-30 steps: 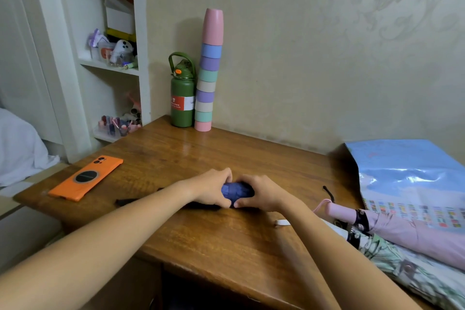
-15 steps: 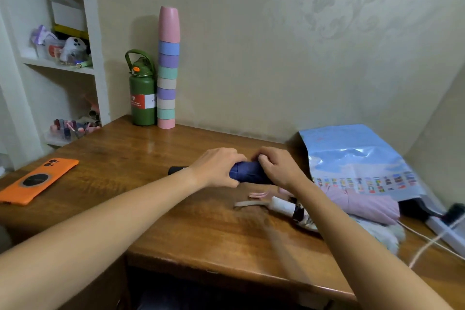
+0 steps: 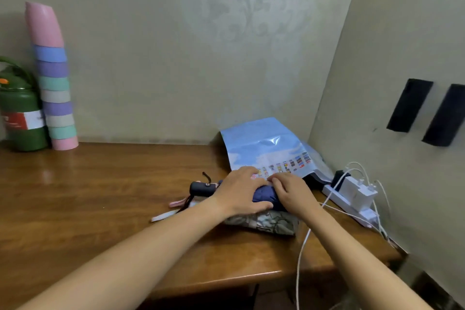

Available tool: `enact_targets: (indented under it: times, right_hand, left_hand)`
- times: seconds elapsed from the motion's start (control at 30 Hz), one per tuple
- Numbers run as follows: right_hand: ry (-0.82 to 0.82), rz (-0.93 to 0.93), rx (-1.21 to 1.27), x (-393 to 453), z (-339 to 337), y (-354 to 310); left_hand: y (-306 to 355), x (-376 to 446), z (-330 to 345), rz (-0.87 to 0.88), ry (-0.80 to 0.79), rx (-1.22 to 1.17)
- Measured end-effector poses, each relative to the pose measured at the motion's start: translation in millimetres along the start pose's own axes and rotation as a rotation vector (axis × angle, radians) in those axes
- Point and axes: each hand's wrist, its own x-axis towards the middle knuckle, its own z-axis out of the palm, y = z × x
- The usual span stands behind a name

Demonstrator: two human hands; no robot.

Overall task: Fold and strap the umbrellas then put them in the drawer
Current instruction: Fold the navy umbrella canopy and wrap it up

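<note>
A folded dark blue umbrella (image 3: 264,195) lies across the right part of the wooden desk (image 3: 100,196), its black handle (image 3: 201,188) pointing left. My left hand (image 3: 240,192) grips its middle with thumb under and fingers over. My right hand (image 3: 292,191) curls over its right end. Under it lies a floral grey-green umbrella (image 3: 266,224) with a white strap sticking out left. A pink strap (image 3: 177,202) of a third umbrella peeks out beneath; that umbrella is mostly hidden.
A blue plastic bag (image 3: 264,148) lies against the corner behind my hands. A white power strip (image 3: 352,199) with chargers and cables runs along the right wall. A tall stack of coloured cups (image 3: 54,88) and a green flask (image 3: 21,113) stand at the far left.
Both hands carried the blue umbrella to the right and set it on top of the other umbrellas near the blue bag. My view swung right, so the orange phone and shelf left the frame.
</note>
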Motion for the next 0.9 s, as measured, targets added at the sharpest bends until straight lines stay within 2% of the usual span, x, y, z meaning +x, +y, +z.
enact_targets:
  times: [0.23, 0.47, 0.6, 0.77, 0.9]
  right_hand:
    - [0.202, -0.012, -0.124, -8, 21, -9]
    - [0.16, -0.035, -0.054, -9, 15, -6]
    - [0.341, -0.025, -0.023, -27, -5, 3]
    - [0.565, 0.134, -0.101, -80, -19, 30]
    - [0.612, 0.342, -0.162, -146, -18, 59]
  left_hand:
    - [2, -6, 38, -0.061, 0.169, 0.165]
    - [10, -11, 47, -0.094, 0.269, 0.249]
    - [33, -16, 58, -0.181, 0.336, 0.163]
    - [55, -11, 65, -0.256, 0.345, 0.109]
    - [59, -11, 74, -0.267, 0.333, 0.17]
